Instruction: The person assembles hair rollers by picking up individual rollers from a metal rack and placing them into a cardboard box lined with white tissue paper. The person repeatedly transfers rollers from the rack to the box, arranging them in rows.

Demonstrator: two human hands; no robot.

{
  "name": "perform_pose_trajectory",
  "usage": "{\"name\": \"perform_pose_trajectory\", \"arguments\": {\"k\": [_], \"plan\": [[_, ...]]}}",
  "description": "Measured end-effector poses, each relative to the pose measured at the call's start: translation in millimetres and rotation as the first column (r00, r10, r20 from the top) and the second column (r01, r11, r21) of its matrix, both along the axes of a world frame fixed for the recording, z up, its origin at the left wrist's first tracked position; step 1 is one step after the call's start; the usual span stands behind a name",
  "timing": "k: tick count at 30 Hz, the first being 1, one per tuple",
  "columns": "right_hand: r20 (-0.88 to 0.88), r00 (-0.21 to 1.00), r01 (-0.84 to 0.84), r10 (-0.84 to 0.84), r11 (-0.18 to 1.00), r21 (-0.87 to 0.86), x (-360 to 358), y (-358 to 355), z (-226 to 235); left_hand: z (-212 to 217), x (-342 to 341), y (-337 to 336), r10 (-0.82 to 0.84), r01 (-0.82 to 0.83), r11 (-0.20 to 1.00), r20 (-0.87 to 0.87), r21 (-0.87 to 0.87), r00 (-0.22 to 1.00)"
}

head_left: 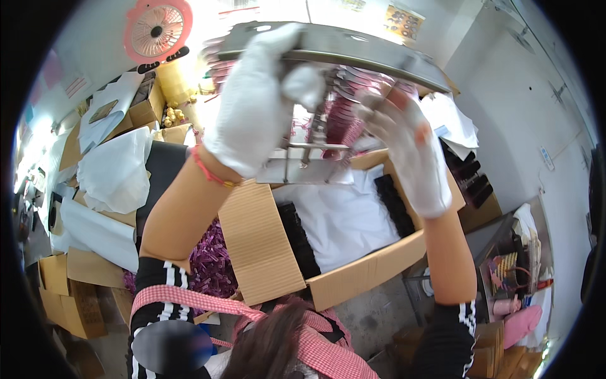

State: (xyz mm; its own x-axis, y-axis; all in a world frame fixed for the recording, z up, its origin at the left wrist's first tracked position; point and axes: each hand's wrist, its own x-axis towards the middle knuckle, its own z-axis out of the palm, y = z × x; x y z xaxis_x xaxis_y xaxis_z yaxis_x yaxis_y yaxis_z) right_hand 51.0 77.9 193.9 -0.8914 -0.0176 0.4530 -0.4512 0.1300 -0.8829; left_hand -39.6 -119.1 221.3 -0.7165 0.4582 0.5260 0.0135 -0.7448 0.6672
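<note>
My left hand [255,101]: white glove, fingers curled tight on the metal rack [334,47]
My right hand [407,148]: fingers closed around its pink pieces [344,104]
Rack: up high, over the open cardboard box [353,278]
Could go wrong: gloves may slip, rack tips, pieces spill

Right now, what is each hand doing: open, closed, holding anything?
Left hand: gloved, closed around the left end of the metal rack.
Right hand: gloved, fingers partly curled against the rack's underside among the pink pieces; firm grip cannot be told.

Metal frame [353,47] partly hidden by gloved hands, blurred pink pieces [344,107] behind it, face blurred
</note>
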Motion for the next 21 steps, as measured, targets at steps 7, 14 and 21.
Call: {"name": "perform_pose_trajectory", "arguments": {"k": [7, 14, 21], "plan": [[0.265, 0.883, -0.257, 0.388, 0.871, -0.419, -160, -19, 24, -22, -91, -29, 0.274, -0.275, 0.961, 0.255, -0.033, 0.927], [0.429, 0.786, -0.149, 0.444, 0.811, -0.566, -243, -27, -4, -54, -166, -50, 0.338, -0.275, 0.941, 0.492, -0.198, 0.802], [0.27, 0.782, -0.539, 0.562, 0.827, -0.162, -212, 0, -23, -120, -119, -83, 0.555, -0.547, 0.805, -0.035, -0.229, 0.831]]}}
